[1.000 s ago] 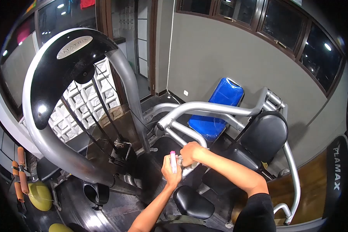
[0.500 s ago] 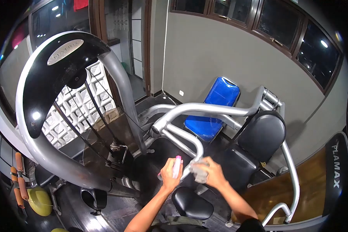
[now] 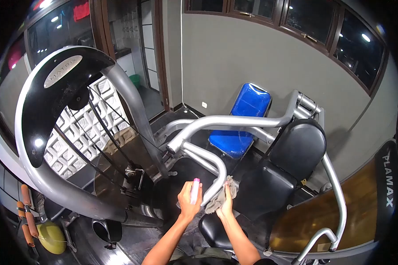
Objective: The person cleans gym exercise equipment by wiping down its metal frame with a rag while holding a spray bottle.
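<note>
in the head view, the left hand (image 3: 189, 202) is closing around a small pale bottle (image 3: 194, 193), its fingers wrapping the body and the pink cap (image 3: 196, 180) pointing up above the grip. the right hand (image 3: 226, 204) is gripping a crumpled grey cloth (image 3: 215, 202), its fingers bunching the fabric against the lower stretch of the curved silver handle (image 3: 222, 171). the bottle is standing nearly upright just to the left of the handle's lower end; whether the left hand is also touching the metal, i cannot tell.

the black seat (image 3: 265, 187) is lying just beyond the right hand, with the black backrest (image 3: 299, 143) rising behind it, and a smaller black pad (image 3: 213, 230) is sitting below the hands. a blue padded board (image 3: 247, 106) is leaning near the wall (image 3: 234, 48), well apart from both hands.

the bottle is looking light and smooth, probably a little slippery if wet, so the middle of its body is offering the surest hold. the cloth is seeming soft, limp and hard to damage; gathering it in the palm is suiting it, since a loose edge could be slipping away. the handle is looking stiff and slick, its rounded tube giving the fingers an easy curve to be closing around.
</note>
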`<action>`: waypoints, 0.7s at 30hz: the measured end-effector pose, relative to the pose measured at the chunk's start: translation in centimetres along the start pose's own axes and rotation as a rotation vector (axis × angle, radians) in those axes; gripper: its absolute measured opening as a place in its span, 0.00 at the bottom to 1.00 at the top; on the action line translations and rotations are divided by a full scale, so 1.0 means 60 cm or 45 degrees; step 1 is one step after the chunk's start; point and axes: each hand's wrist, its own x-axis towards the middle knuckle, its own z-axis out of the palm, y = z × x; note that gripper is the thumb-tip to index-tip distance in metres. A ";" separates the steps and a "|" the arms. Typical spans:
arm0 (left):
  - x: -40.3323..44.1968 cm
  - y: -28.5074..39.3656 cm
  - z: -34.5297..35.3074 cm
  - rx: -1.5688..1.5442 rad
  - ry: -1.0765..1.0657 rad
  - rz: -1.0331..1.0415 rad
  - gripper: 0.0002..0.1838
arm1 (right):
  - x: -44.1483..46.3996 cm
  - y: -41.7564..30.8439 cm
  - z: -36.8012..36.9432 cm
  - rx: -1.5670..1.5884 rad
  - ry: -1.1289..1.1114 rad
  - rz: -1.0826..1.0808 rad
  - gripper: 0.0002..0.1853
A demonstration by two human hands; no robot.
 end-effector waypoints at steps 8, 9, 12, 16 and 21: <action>0.000 0.000 0.001 -0.006 -0.016 -0.049 0.06 | 0.045 -0.015 -0.058 -0.272 -0.211 0.346 0.20; 0.000 0.000 0.001 0.005 -0.014 -0.031 0.06 | 0.047 -0.027 -0.035 -0.174 -0.146 0.327 0.20; 0.001 0.000 0.000 0.021 -0.010 -0.018 0.06 | 0.039 -0.069 0.040 -0.123 -0.223 0.079 0.23; 0.004 0.010 -0.001 0.008 -0.005 -0.016 0.07 | -0.007 -0.030 0.035 -0.216 -0.125 -0.264 0.27; 0.002 0.000 -0.002 -0.023 -0.052 -0.032 0.07 | -0.058 -0.025 0.025 -0.887 -0.158 -0.710 0.20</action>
